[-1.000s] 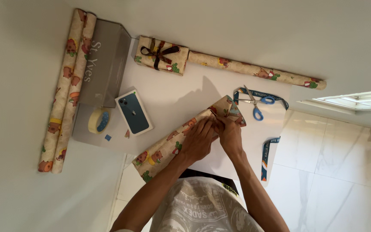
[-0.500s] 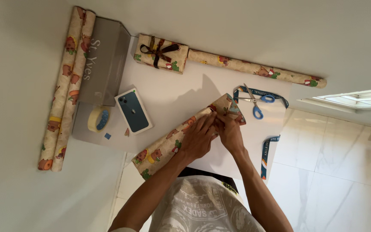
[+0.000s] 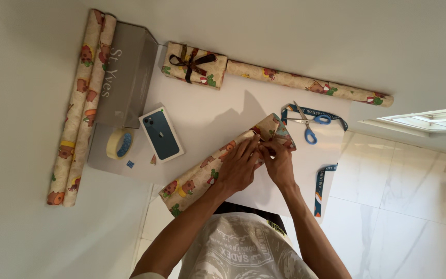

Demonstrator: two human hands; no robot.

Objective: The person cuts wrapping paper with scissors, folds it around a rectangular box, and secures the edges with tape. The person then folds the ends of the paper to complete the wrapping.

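A white worktop [image 3: 207,116] fills most of the head view, with pale marble floor [image 3: 403,181] at four o'clock. Two rolls of cartoon-print wrapping paper [image 3: 81,108] lie side by side along the nine o'clock edge, and a third roll [image 3: 311,85] runs along the far edge towards two o'clock. Beside the pair sits a grey bag [image 3: 125,77]. At the centre lies the half-wrapped parcel [image 3: 218,160], slanting from seven o'clock up to one o'clock, its paper end folded into a point. The left hand [image 3: 238,168] lies flat on the parcel, pressing the paper down; the right hand [image 3: 279,163] touches it, fingertips pinching the folded flap at the parcel's end. The hands meet over the fold. At twelve o'clock rests a finished gift [image 3: 194,64] tied with dark ribbon. A dark blue phone box [image 3: 161,135] lies at ten o'clock of the parcel, a tape roll [image 3: 118,144] just beside it. Blue-handled scissors [image 3: 308,124] rest on a blue lanyard [image 3: 331,119] at two o'clock.
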